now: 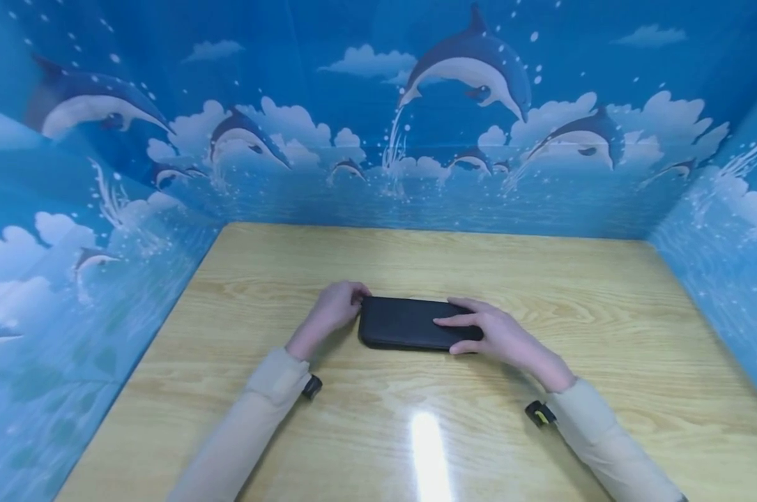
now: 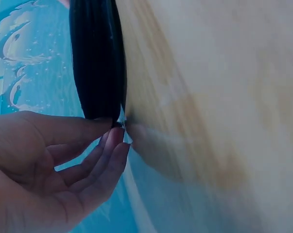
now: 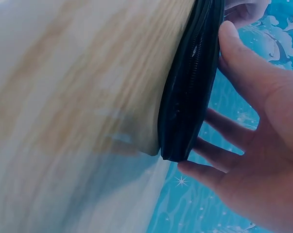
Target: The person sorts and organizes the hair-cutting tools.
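Observation:
A black zippered pouch (image 1: pixel 403 323) lies flat on the wooden table, its long side running left to right. At its left end, my left hand (image 1: pixel 339 305) pinches a small dark zipper pull (image 2: pixel 117 124) between thumb and fingertips, mostly hidden by them. My right hand (image 1: pixel 494 333) rests on the pouch's right end with fingers spread over its top and the thumb at the near edge. Along the side facing me, the zipper (image 3: pixel 197 53) shows its teeth in the right wrist view.
The wooden table (image 1: pixel 328 425) carries a bright light reflection near the front. Blue curtains with dolphins (image 1: pixel 353 188) enclose the back and both sides. Dark wrist-worn devices (image 1: pixel 312 387) sit at both sleeve cuffs.

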`<state>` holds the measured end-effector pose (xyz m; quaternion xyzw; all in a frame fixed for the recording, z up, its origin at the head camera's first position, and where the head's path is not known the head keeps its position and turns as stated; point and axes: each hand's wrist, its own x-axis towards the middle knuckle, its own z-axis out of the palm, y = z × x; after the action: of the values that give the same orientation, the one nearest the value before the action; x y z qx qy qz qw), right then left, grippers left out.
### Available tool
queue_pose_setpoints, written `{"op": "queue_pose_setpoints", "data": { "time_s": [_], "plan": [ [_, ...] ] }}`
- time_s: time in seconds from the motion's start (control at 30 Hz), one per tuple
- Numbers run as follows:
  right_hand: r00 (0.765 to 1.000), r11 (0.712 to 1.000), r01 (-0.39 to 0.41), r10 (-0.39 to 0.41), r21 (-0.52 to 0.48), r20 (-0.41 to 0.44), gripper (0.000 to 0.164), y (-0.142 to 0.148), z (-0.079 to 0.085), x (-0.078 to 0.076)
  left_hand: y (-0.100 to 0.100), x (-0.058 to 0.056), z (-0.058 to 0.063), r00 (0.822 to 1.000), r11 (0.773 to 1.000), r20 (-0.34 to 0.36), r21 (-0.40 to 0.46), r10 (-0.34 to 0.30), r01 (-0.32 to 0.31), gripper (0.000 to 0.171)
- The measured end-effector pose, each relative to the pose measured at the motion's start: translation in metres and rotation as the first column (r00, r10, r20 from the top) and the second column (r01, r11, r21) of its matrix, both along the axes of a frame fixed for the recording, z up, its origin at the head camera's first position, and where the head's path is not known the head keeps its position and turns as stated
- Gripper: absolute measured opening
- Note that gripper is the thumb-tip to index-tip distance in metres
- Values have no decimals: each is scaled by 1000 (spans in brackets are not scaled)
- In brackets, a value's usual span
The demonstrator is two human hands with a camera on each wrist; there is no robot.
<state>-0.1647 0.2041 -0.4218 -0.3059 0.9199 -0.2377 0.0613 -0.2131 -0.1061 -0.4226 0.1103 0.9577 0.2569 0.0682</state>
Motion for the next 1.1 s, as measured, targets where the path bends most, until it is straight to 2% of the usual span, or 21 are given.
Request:
{"op": "queue_pose_setpoints", "data": {
  "time_s": [0.17, 0.33, 0.63, 0.77, 1.1],
  "plan": [
    [1000, 1000, -8, 9, 20, -15, 56, -2, 1, -2, -1, 1, 4, 999, 997, -49, -72, 14, -17, 22],
    [1000, 999, -18, 19, 50, -19, 57, -5, 2, -3, -5, 3, 5, 996, 996, -93, -85, 17, -25, 22],
    [1000, 997, 12, -13, 83, 12, 59, -10, 2, -2, -7, 7, 11, 994, 990, -105, -137, 18, -33, 26],
    [1000, 995, 19, -19, 93, -3, 59, -12, 3, -2, -9, 11, 12, 993, 987, -114, -160, 16, -34, 19],
    [1000, 996, 22, -22, 86, 3, 60, -7, 1, 1, -16, 17, 9, 997, 988, -73, -153, -17, 6, 18]
  ]
}}
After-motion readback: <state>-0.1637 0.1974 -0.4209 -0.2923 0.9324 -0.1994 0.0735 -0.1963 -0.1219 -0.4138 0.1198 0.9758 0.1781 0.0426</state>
